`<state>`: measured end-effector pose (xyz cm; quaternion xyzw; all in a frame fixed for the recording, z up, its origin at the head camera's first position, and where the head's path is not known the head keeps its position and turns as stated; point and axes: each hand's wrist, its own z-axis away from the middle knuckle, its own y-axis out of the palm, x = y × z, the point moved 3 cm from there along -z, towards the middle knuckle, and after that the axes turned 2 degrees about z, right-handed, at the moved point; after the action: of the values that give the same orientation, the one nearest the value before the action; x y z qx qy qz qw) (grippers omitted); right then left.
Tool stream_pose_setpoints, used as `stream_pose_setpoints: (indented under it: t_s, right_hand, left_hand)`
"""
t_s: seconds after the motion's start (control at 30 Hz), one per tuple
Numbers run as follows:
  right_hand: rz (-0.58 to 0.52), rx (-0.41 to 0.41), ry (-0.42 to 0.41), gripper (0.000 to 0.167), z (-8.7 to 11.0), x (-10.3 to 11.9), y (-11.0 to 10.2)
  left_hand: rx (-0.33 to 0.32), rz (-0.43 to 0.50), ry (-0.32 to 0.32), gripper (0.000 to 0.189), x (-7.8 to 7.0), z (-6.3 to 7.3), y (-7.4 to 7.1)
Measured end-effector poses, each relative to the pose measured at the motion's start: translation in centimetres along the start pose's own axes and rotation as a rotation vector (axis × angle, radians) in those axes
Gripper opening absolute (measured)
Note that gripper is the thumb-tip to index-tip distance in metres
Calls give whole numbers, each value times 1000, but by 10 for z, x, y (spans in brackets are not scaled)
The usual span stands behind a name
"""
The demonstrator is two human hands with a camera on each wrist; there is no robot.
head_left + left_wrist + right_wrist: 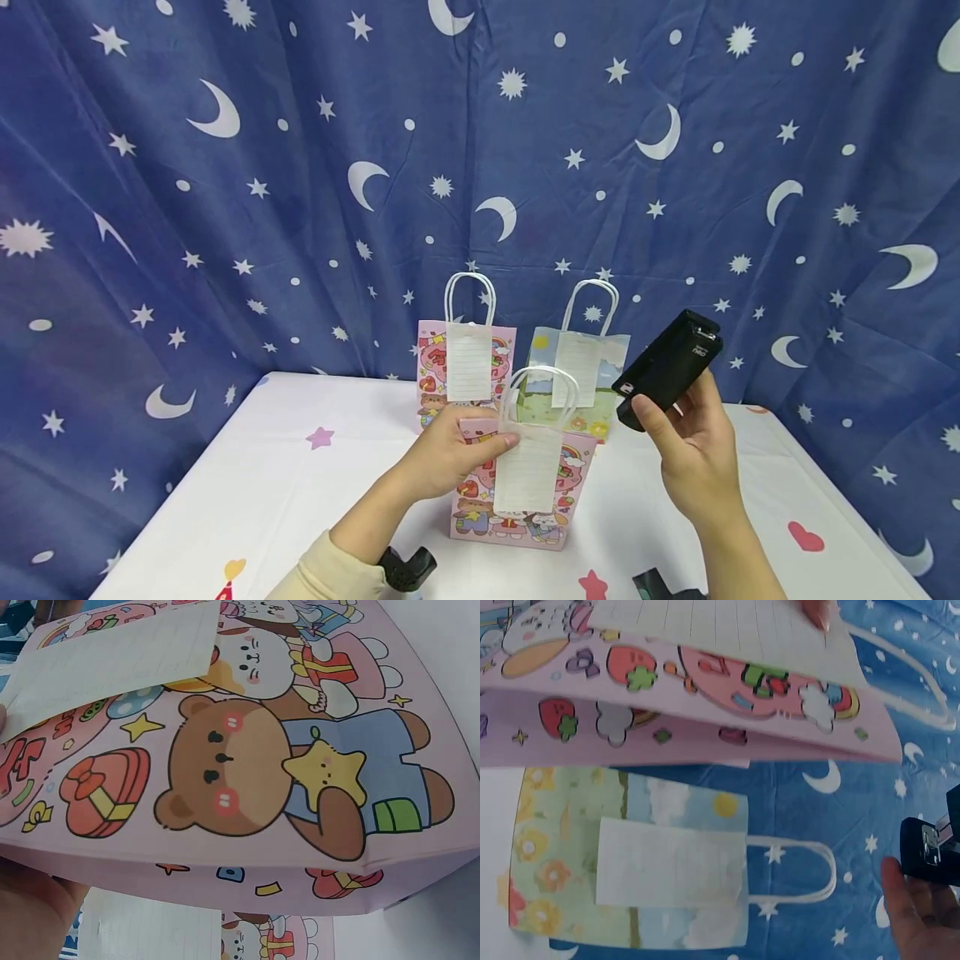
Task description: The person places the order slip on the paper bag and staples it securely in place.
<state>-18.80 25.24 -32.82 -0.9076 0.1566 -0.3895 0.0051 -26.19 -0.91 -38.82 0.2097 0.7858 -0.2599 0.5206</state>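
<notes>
A pink paper bag (468,533) with cartoon bears stands upright at the front of the table, its twisted white handles up. Against its front lies a lined paper slip (528,475). My left hand (442,454) grips the bag's upper left edge, thumb across the front by the slip; the fingers behind are hidden. To the right of the bag, raised in the air, my right hand (697,458) holds a black stapler (667,367). In the right wrist view the stapler's metal end (931,844) shows, apart from the bag.
Behind stand another pink bag (431,358) and a green-and-blue landscape bag (540,408), each with a lined slip on its front. A white tablecloth (322,492) with coloured shapes covers the table. A blue star-and-moon curtain (420,225) hangs close behind.
</notes>
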Motion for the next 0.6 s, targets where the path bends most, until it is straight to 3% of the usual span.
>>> stream_pose_setpoints:
  t_s: [0.17,0.3,0.47,0.6]
  right_hand:
    - [89,10,129,52,-2,-10,-7]
    - [133,10,306,48,-4,-24,-14]
    - [74,17,546,55,-6,-41,-24]
    - [50,5,633,58,-8,-50,-32]
  left_hand:
    - [0,10,-3,21,3,-1,-1]
    - [4,13,-9,22,4,-1,-1]
    - [7,8,-19,22,5,-1,-2]
    - [4,5,-29,23,6,-1,-2]
